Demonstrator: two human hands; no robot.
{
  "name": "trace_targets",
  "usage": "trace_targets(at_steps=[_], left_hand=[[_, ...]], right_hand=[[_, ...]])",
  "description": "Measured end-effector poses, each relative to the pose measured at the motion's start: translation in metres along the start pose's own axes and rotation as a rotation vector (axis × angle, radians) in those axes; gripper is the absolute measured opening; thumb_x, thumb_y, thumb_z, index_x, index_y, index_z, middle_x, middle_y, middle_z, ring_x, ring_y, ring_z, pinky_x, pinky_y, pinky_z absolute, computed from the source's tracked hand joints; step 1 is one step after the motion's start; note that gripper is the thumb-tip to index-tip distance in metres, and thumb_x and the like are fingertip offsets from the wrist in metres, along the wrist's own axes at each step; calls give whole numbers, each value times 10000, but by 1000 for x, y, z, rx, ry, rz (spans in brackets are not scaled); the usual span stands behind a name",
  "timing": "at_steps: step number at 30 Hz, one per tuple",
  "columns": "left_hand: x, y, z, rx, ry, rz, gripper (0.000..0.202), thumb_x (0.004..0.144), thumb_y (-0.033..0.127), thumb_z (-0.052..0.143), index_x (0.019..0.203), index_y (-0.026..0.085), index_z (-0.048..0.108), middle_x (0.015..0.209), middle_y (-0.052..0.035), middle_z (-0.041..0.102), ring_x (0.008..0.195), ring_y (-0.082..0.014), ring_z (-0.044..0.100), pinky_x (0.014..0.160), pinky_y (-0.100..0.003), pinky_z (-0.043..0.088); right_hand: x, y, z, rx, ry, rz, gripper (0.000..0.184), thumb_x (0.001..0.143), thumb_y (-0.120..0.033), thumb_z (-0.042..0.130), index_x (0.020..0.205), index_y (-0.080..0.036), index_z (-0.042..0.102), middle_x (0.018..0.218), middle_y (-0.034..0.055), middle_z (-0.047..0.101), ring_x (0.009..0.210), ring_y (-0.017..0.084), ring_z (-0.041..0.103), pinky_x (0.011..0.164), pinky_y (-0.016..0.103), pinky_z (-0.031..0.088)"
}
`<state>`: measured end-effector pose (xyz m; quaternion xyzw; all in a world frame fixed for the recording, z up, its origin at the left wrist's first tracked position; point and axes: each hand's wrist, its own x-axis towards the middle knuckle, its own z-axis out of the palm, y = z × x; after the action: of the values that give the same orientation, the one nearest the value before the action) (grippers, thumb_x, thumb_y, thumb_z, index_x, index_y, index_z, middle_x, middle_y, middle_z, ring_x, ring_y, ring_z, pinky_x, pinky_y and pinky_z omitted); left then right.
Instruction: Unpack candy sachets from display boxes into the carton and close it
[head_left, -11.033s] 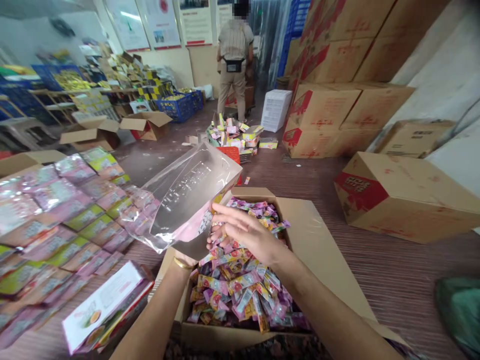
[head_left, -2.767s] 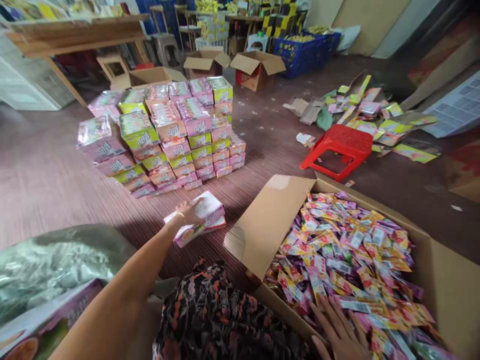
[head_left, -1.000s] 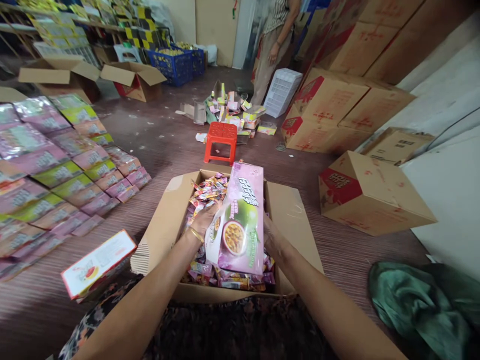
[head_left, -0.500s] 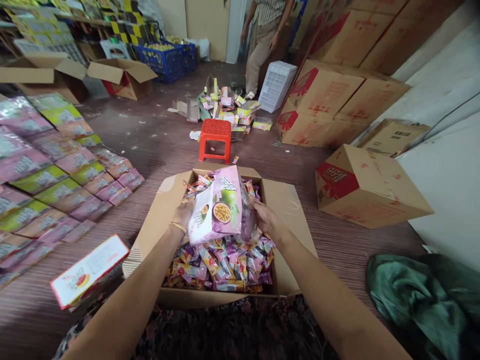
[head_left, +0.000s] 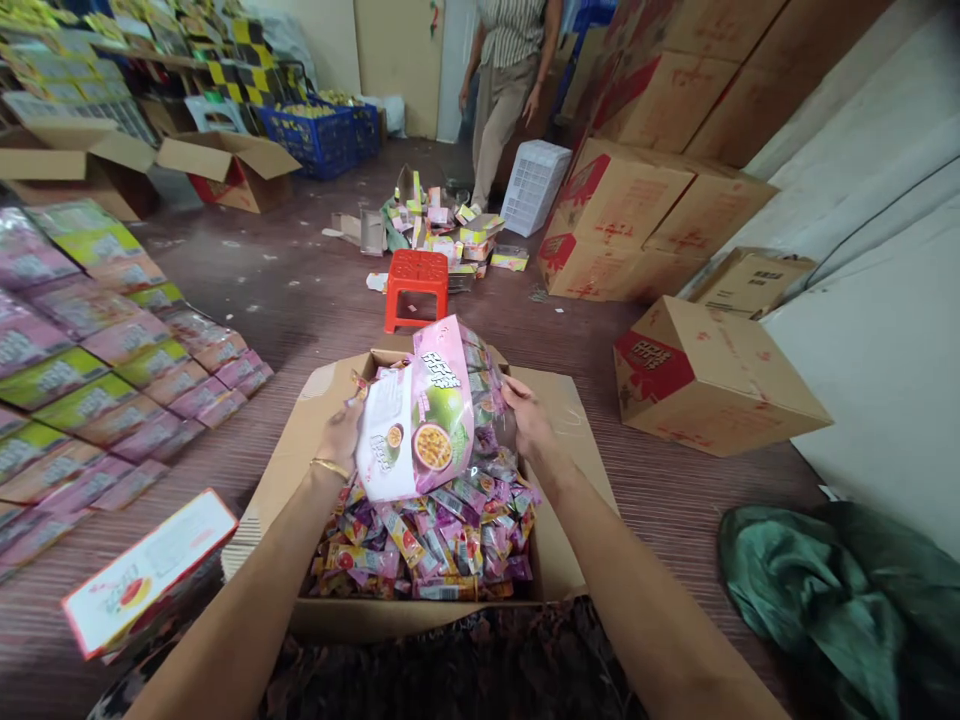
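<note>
- At the centre of the frame, a pink-and-white box (head_left: 420,420) with a passion fruit picture is held tilted above many small sachets (head_left: 450,545).
- On its left side, the left hand (head_left: 341,435), with a gold-coloured bracelet (head_left: 330,467) at the wrist, has its grip closed around the white panel; some fingers are hidden behind it.
- On its right side, the right hand (head_left: 529,415) has the grip nearly closed, with thumb and fingers at the clear film (head_left: 495,375) of the same box.
- Under both hands, the sachets fill a cardboard box (head_left: 577,490) whose side flaps are spread outward.
- At lower left, a white-topped carton (head_left: 154,565) with red edges lies on the floor (head_left: 292,300); above it in the frame are stacked packs (head_left: 105,370) in pink, green and orange.
- Just beyond the cardboard box is a red stool (head_left: 417,275), and behind it a heap of torn packaging (head_left: 450,230).
- At top centre, another person (head_left: 510,80) in a striped top stands near a white crate (head_left: 534,185).
- At right, one brown carton (head_left: 720,375) rests apart from the stacked cartons (head_left: 637,185); at lower right lies green cloth (head_left: 810,600).
</note>
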<state>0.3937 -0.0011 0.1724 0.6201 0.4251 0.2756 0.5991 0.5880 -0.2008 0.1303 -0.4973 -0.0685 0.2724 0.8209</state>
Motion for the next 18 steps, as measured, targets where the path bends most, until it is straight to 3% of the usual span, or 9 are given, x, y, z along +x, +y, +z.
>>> trace_targets(at_steps=[4, 9, 14, 18], left_hand=[[-4, 16, 2, 71, 81, 19, 189, 874, 287, 570, 893, 152, 700, 988, -118, 755, 1007, -253, 667, 895, -346, 535], [-15, 31, 9, 156, 144, 4, 286, 912, 284, 498, 736, 156, 684, 771, -88, 722, 902, -257, 656, 778, -317, 529], [-12, 29, 3, 345, 180, 3, 317, 908, 274, 485, 680, 166, 676, 776, -94, 717, 932, -272, 643, 837, -344, 503], [-5, 23, -1, 239, 183, 80, 306, 905, 291, 477, 692, 171, 660, 820, -93, 716, 901, -266, 646, 853, -358, 506]], right_hand=[[-6, 2, 14, 42, -91, -21, 439, 625, -408, 822, 1020, -236, 737, 996, 10, 769, 915, 219, 693, 918, 398, 548], [-8, 0, 22, 77, -71, -20, 451, 616, -416, 815, 1023, -242, 727, 1001, 5, 769, 951, 228, 691, 927, 398, 549], [-11, -6, 25, 26, -85, -24, 390, 603, -379, 811, 955, -225, 743, 885, -8, 759, 796, 197, 671, 833, 367, 553], [-11, -11, 26, 23, -88, -56, 384, 619, -376, 796, 970, -230, 743, 887, 0, 759, 813, 212, 669, 822, 382, 548]])
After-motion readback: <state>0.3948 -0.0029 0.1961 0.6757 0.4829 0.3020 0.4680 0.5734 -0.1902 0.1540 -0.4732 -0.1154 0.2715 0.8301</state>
